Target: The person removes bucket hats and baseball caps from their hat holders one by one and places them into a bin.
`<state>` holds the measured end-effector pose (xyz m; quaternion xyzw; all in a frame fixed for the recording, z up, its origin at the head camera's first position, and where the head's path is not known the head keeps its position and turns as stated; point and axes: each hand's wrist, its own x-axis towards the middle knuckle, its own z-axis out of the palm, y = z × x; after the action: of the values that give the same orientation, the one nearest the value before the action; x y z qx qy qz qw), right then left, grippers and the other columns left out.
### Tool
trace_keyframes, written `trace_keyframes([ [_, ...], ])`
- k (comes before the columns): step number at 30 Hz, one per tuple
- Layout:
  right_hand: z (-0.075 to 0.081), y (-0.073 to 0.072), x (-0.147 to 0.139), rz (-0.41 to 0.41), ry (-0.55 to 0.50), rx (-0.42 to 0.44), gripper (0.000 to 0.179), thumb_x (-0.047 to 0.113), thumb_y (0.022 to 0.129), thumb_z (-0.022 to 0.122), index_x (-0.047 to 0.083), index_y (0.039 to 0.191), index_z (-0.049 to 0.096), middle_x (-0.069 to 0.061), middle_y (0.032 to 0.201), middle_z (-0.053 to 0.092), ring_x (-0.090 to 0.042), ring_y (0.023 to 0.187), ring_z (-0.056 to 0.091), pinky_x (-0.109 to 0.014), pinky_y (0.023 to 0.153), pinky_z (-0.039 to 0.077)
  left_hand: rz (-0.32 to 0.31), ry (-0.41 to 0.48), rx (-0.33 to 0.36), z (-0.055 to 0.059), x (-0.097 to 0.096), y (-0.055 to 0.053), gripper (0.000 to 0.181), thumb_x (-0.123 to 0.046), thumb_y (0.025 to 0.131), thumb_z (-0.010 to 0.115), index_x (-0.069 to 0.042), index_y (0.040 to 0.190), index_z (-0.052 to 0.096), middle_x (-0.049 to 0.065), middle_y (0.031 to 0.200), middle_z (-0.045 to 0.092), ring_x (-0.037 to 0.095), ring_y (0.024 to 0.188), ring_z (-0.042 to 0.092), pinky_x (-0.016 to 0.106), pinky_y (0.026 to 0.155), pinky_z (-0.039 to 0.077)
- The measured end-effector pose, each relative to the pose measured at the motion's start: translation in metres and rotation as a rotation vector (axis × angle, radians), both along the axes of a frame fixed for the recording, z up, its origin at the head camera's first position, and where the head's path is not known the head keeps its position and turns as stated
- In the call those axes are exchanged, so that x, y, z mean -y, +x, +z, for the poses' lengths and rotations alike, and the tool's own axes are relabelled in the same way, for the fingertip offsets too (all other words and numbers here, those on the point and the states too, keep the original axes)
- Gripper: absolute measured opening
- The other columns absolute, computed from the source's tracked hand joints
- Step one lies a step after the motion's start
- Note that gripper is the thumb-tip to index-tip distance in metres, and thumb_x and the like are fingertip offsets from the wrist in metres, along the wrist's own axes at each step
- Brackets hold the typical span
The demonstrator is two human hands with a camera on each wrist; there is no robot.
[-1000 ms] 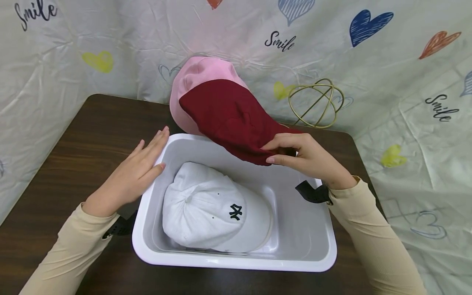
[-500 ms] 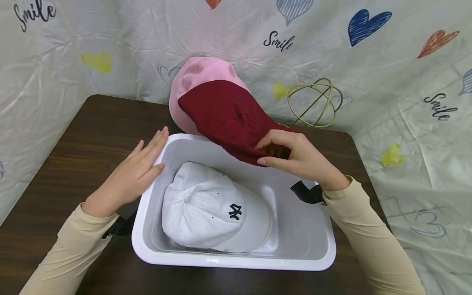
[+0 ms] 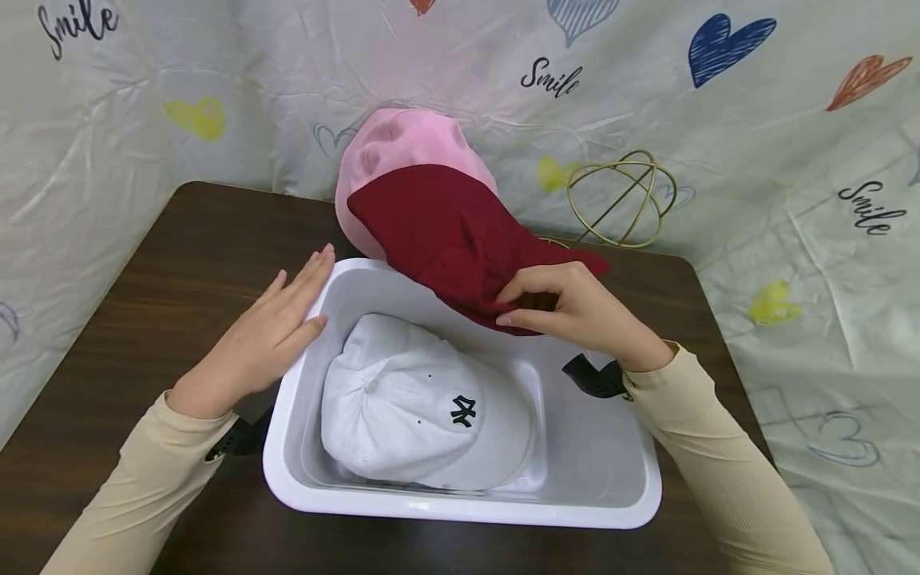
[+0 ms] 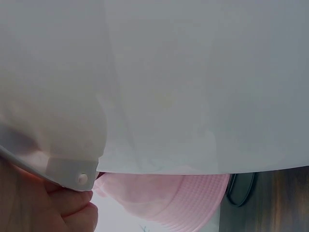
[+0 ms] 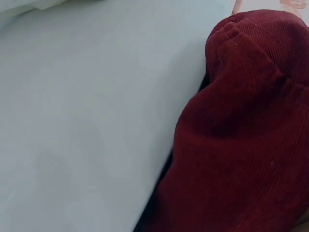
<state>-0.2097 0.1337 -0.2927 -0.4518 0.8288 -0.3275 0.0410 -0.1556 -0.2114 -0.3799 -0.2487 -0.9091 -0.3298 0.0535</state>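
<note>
My right hand pinches the near edge of a dark red cap between thumb and fingers, over the far rim of a white plastic tub. Most of that cap lies across a pink bucket hat behind the tub. In the right wrist view, the red cap fills the right side beside the tub's pale wall. My left hand rests with straight fingers along the tub's left rim. Inside the tub, to the left, sits a white baseball cap with a black logo, its brim toward the right.
Behind the red cap stands a gold wire frame at the table's back edge. The dark wooden table reaches a light backdrop printed with hearts and "Smile". A dark strap hangs at my right wrist.
My right hand has moved a little to the left along the red cap's near edge, and that edge has dipped slightly toward the tub. The left hand stays on the rim.
</note>
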Motion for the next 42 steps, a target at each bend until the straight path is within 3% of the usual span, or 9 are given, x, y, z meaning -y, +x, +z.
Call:
trace_keyframes([
  [9, -0.009, -0.002, 0.001, 0.060, 0.011, 0.031, 0.014, 0.003, 0.077, 0.076, 0.015, 0.081, 0.071, 0.012, 0.078, 0.065, -0.006, 0.065, 0.053, -0.020, 0.058, 0.043, 0.000, 0.009, -0.001, 0.000, -0.001, 0.001, 0.065, -0.015, 0.095, 0.046, -0.003, 0.151, 0.015, 0.014, 0.155, 0.016, 0.032, 0.142, 0.015, 0.054, 0.112, 0.005],
  [18, -0.013, 0.003, 0.004, 0.112, 0.000, 0.048, 0.013, 0.003, 0.078, 0.075, 0.015, 0.078, 0.070, 0.011, 0.073, 0.062, -0.005, 0.058, 0.050, -0.019, 0.052, 0.042, 0.012, 0.000, -0.008, 0.000, -0.001, 0.001, 0.064, -0.015, 0.095, 0.046, -0.001, 0.150, 0.016, 0.015, 0.155, 0.017, 0.032, 0.142, 0.016, 0.054, 0.112, 0.006],
  [29, -0.013, 0.020, 0.022, 0.071, 0.200, -0.074, 0.007, 0.012, 0.079, 0.076, 0.014, 0.077, 0.070, 0.014, 0.069, 0.061, 0.003, 0.053, 0.045, -0.020, 0.052, 0.042, 0.005, 0.011, 0.002, -0.001, -0.001, 0.000, 0.063, -0.014, 0.095, 0.045, -0.002, 0.150, 0.016, 0.014, 0.156, 0.016, 0.031, 0.142, 0.016, 0.053, 0.112, 0.007],
  [42, -0.016, 0.033, 0.018, 0.116, 0.264, 0.061, 0.006, 0.013, 0.082, 0.074, 0.016, 0.077, 0.071, 0.015, 0.066, 0.061, 0.005, 0.055, 0.050, -0.017, 0.053, 0.045, -0.002, -0.002, -0.021, -0.002, 0.000, 0.000, 0.062, -0.015, 0.096, 0.044, -0.002, 0.150, 0.016, 0.014, 0.156, 0.016, 0.030, 0.142, 0.014, 0.052, 0.113, 0.007],
])
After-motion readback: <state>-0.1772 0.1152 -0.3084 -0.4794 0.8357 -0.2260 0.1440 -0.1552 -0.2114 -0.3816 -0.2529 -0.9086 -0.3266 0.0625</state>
